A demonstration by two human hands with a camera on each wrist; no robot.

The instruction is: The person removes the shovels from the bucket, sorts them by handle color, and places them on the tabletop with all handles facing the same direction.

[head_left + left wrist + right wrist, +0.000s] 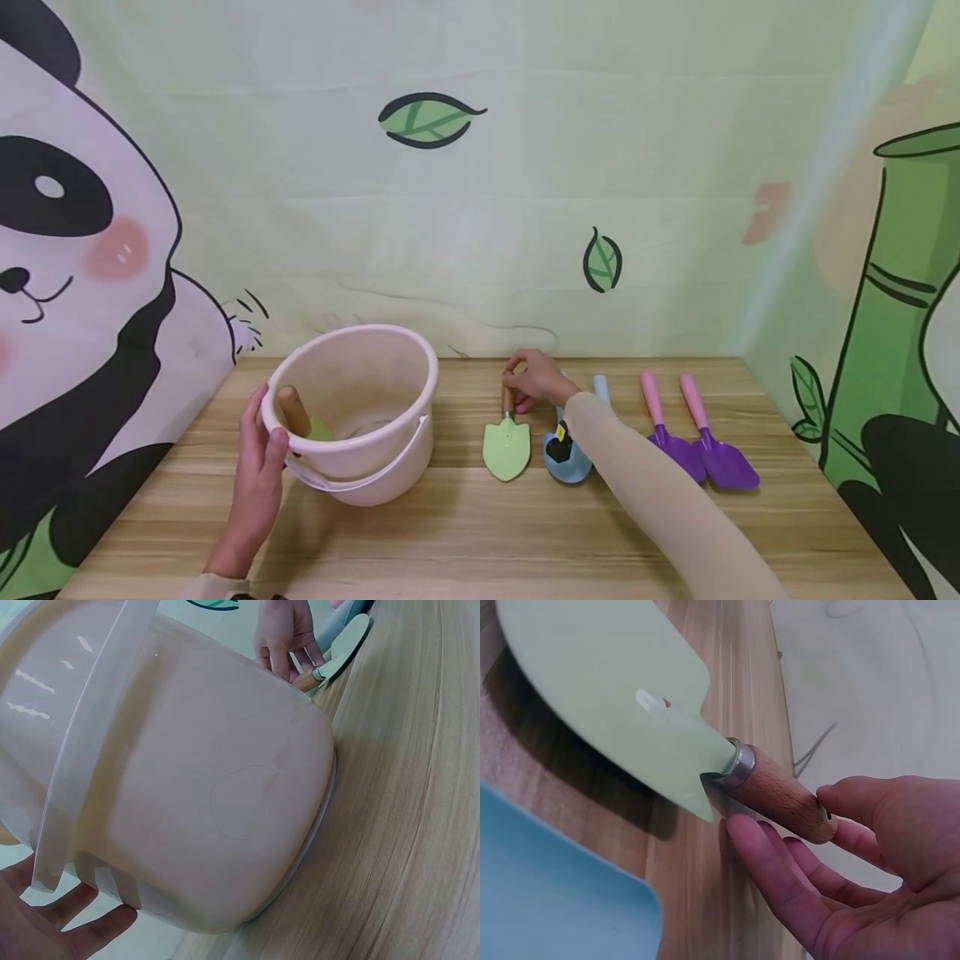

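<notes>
My left hand [257, 467] holds the near-left rim of a pale pink bucket [405, 475], thumb up at the rim and fingers against the outer wall. Inside the bucket leans a wooden handle [294, 410] beside a bit of green blade. To the bucket's right, my right hand [536, 379] pinches the end of the wooden handle of a light green trowel [507, 450]. In the right wrist view, thumb and fingers meet around that handle [780, 796], below a metal collar. The trowel's blade [607, 697] points toward me, close over the table.
Right of the green trowel lie blue shovels [570, 471], partly hidden by my right sleeve [652, 492]. Further right are two purple shovels [727, 462] with pink handles. A printed cloth backdrop [517, 250] rises behind the wooden table [450, 550].
</notes>
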